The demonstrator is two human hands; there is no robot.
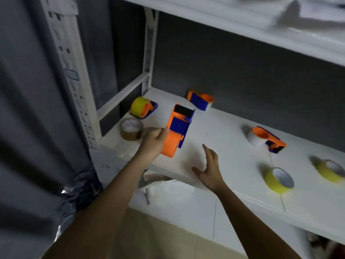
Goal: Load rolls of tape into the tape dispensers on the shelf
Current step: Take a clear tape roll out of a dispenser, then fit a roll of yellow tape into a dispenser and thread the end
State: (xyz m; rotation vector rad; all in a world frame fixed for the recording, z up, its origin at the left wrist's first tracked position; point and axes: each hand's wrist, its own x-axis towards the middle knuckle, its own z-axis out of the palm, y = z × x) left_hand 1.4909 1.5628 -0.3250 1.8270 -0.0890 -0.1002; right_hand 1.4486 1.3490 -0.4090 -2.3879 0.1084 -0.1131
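Observation:
My left hand (153,142) grips an orange and blue tape dispenser (178,128) by its rounded end and holds it tilted above the white shelf (214,128). My right hand (210,168) hovers open just right of it, fingers spread, holding nothing. A brown tape roll (130,128) lies on the shelf just left of my left hand. Two yellow tape rolls (279,180) (330,170) lie flat at the front right. A dispenser with a yellow roll in it (142,107) sits at the back left.
Another orange and blue dispenser (200,100) lies by the dark back wall. A dispenser with a white roll (265,139) lies to the right. The upper shelf (242,21) overhangs. A perforated white upright (74,75) stands at the left. A lower shelf (186,202) shows below.

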